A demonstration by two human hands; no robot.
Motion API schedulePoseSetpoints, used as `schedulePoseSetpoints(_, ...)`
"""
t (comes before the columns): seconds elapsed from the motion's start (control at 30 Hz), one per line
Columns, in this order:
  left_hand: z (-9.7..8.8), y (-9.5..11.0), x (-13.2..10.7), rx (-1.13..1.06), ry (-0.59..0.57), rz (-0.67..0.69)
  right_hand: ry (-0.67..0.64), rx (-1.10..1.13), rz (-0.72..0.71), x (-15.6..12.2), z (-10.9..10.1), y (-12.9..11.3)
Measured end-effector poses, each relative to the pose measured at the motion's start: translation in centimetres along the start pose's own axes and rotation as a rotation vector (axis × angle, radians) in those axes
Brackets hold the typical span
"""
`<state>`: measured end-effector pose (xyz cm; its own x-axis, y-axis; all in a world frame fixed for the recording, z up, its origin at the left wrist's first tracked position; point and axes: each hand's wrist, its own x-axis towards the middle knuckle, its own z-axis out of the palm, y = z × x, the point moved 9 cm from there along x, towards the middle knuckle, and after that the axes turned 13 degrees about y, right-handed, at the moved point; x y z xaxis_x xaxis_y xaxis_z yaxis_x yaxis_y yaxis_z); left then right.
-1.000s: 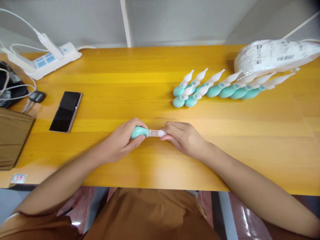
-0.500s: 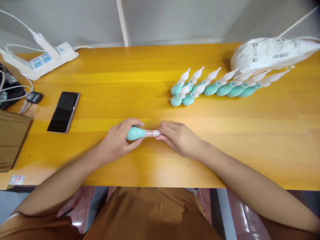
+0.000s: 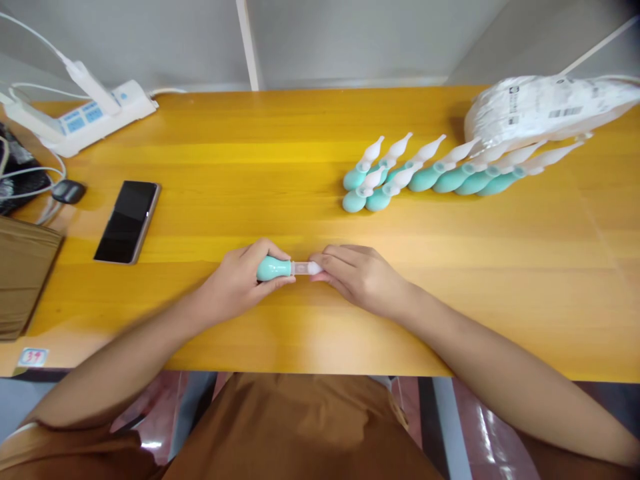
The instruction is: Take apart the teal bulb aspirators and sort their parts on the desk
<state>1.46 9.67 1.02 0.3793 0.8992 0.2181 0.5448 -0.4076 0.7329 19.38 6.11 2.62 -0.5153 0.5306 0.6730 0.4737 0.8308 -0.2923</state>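
Note:
My left hand [image 3: 245, 273] is closed round the teal squeeze bulb [image 3: 273, 268] of a nasal aspirator, held level over the front middle of the table. A clear tube section [image 3: 301, 268] joins the bulb to a whitish tip. My right hand [image 3: 355, 273] pinches that tip [image 3: 315, 268], and its fingers cover most of it. Beyond my right hand stand several like aspirators [image 3: 425, 177], with teal bulbs at the bottom and pale pointed tips upward, grouped in a row with two in front at the left.
A white plastic package [image 3: 530, 110] lies at the back right, against the aspirators. Along the left are a black phone [image 3: 127, 221], a white power strip [image 3: 100, 117] with cables, a small black case [image 3: 69, 192] and a cardboard piece [image 3: 25, 273]. A grey partition [image 3: 350, 40] closes the back.
My left hand has shifted slightly right along with the bulb, and its fingers now lie closer about the bulb's neck. My right hand still grips the tip.

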Motion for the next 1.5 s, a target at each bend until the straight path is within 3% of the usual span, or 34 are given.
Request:
schedulePoseSetpoints(0.3,0.7,-0.8,0.0,-0.102,-0.047,-0.217,-0.016,-0.054,-0.031,0.0,-0.2,-0.4)
schedulePoseSetpoints(0.43,0.8,-0.8,-0.1,-0.103,-0.038,-0.224,-0.015,-0.092,-0.06,-0.1,0.0,-0.6)
schedulePoseSetpoints(0.53,0.5,-0.3,0.1,-0.093,-0.02,-0.128,0.008,-0.072,-0.048,0.2,-0.2,-0.6)
schedulePoseSetpoints(0.73,-1.6,2.7,0.5,0.068,0.153,0.296,0.069,0.018,0.108,0.4,-0.7,0.1)
schedulePoseSetpoints(0.83,-1.6,3.2,0.3,0.13,0.159,0.368,0.088,0.067,0.116,0.5,-0.8,0.2)
schedulePoseSetpoints(0.9,-1.5,3.1,0.4,0.101,0.151,0.344,0.08,0.109,0.12,0.5,-0.7,0.3)
schedulePoseSetpoints(1.07,-1.6,1.2,1.0,-0.044,0.132,0.118,-0.037,0.032,0.152,0.1,0.6,1.4)
schedulePoseSetpoints(1.27,-1.6,1.1,1.3,0.025,0.112,0.158,-0.113,-0.054,0.267,-0.4,1.3,3.3)
schedulePoseSetpoints(1.5,-1.2,0.1,1.9,0.076,0.06,0.065,-0.143,-0.069,0.31,-0.7,1.8,3.6)
